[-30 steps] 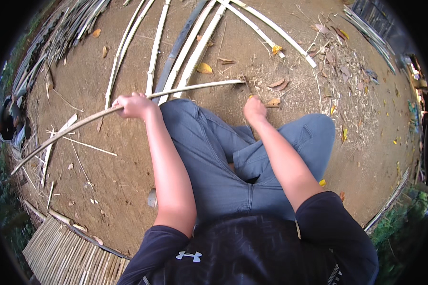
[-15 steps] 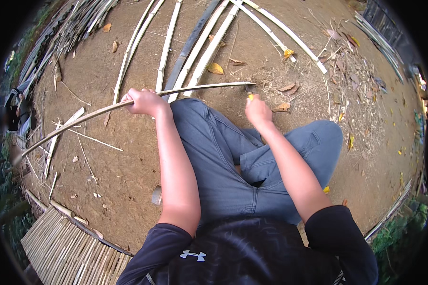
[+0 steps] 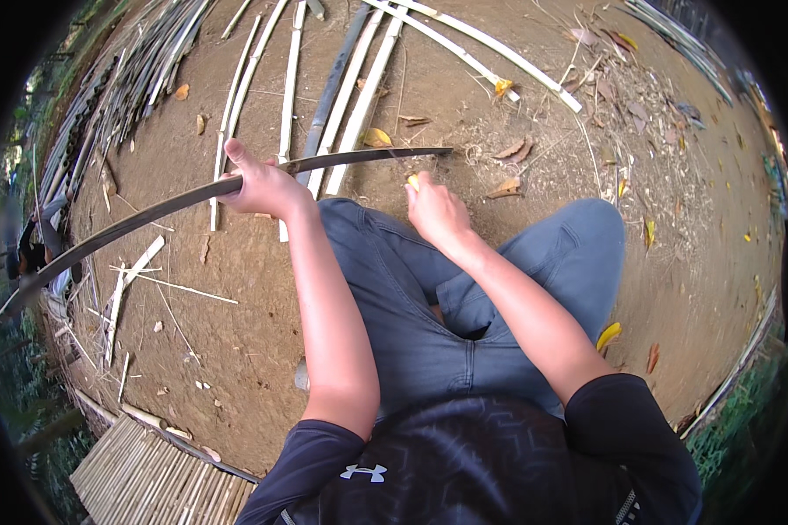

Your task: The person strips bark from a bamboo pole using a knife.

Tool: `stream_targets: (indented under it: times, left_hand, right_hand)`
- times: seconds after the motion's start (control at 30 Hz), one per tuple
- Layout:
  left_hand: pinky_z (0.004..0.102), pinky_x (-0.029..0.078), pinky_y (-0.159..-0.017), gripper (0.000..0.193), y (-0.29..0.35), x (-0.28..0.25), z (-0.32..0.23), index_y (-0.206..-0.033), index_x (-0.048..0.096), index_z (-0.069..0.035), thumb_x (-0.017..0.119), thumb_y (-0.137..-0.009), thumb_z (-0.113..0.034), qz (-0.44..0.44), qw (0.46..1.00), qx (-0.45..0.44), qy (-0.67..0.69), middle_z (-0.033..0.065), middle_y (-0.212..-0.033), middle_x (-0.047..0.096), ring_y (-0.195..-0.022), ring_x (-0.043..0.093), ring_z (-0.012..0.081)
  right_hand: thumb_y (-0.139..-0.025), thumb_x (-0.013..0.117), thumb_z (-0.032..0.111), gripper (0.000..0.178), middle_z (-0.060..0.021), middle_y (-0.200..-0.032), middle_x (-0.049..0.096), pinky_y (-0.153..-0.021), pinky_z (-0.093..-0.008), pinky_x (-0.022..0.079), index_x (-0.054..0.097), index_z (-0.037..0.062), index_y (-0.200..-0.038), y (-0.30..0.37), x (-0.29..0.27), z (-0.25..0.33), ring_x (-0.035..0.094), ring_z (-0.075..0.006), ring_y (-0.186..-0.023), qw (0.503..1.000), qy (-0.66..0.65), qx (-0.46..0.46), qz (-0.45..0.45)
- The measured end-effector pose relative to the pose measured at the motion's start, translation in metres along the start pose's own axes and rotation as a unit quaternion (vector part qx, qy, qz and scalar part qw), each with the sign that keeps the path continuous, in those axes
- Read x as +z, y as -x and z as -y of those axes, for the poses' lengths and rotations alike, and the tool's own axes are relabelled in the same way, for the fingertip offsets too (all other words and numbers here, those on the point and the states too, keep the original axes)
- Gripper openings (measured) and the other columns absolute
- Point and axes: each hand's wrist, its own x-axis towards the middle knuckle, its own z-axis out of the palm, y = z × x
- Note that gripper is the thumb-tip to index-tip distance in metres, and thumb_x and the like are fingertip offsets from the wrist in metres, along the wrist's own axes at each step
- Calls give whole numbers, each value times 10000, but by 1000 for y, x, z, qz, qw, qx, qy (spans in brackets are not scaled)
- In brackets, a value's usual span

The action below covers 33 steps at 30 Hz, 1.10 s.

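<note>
A long, dark-faced bamboo strip (image 3: 149, 208) runs from the far left across in front of my knees. My left hand (image 3: 270, 185) is closed round it near its middle, with the thumb lifted off. Toward the strip's right end, my right hand (image 3: 439, 210) grips a knife with a yellow handle (image 3: 413, 181). The thin blade (image 3: 397, 159) points up and left, close to the strip; I cannot tell whether it touches. Most of the handle is hidden in my fingers.
Several pale split bamboo strips (image 3: 359, 96) lie on the dirt ahead, one dark strip (image 3: 334, 92) among them. A pile of poles (image 3: 136, 79) stretches along the far left. Shavings and dry leaves (image 3: 515, 150) litter the right. A slatted bamboo mat (image 3: 162, 477) sits at lower left.
The strip has rolled so its dark face shows. My right hand and knife have moved left along it, away from its tip. My left thumb has lifted.
</note>
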Motion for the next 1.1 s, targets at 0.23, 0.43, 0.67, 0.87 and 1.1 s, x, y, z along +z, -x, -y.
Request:
stream_targets:
  times: [0.23, 0.43, 0.67, 0.87, 1.1]
  left_hand:
    - [233, 453, -415, 604, 14, 14, -17, -881, 362, -90, 750, -785, -543, 62, 998, 33, 7, -25, -663, 374, -503, 434, 110]
    - [227, 450, -411, 642, 21, 41, -25, -977, 388, -59, 730, -788, -568, 58, 997, 56, -12, 7, -755, 446, -497, 467, 115]
    - [203, 456, -413, 652, 35, 55, -35, -1016, 379, -36, 730, -796, -540, 92, 995, 41, -9, 30, -800, 463, -487, 471, 109]
    - [189, 429, -393, 664, 49, 63, -42, -1026, 369, -51, 740, -780, -543, 98, 994, 53, 8, 13, -738, 454, -466, 474, 106]
    - [206, 432, -409, 737, 56, 60, -48, -1110, 354, -34, 759, -761, -541, 115, 993, 38, 10, 8, -713, 449, -485, 482, 104]
  right_hand:
    - [-1032, 434, 274, 340, -219, -922, 694, -727, -474, 567, 534, -33, -1139, -13, -14, -5, 704, -359, -830, 998, -11, 50, 43]
    - [-1040, 410, 274, 349, -225, -954, 691, -754, -476, 564, 529, -37, -1142, -32, -33, -17, 699, -356, -887, 997, -14, 45, 55]
    - [-1030, 431, 273, 361, -248, -965, 688, -822, -492, 542, 545, -47, -1150, -51, -13, -60, 689, -387, -928, 996, -27, 76, 26]
    - [-1019, 450, 290, 367, -267, -936, 689, -804, -521, 533, 536, -21, -1193, -45, 6, -84, 684, -429, -907, 983, -92, 161, 6]
    - [-985, 448, 190, 312, -287, -1048, 672, -861, -473, 541, 531, -59, -1154, -57, 20, -101, 676, -403, -979, 983, -83, 161, 13]
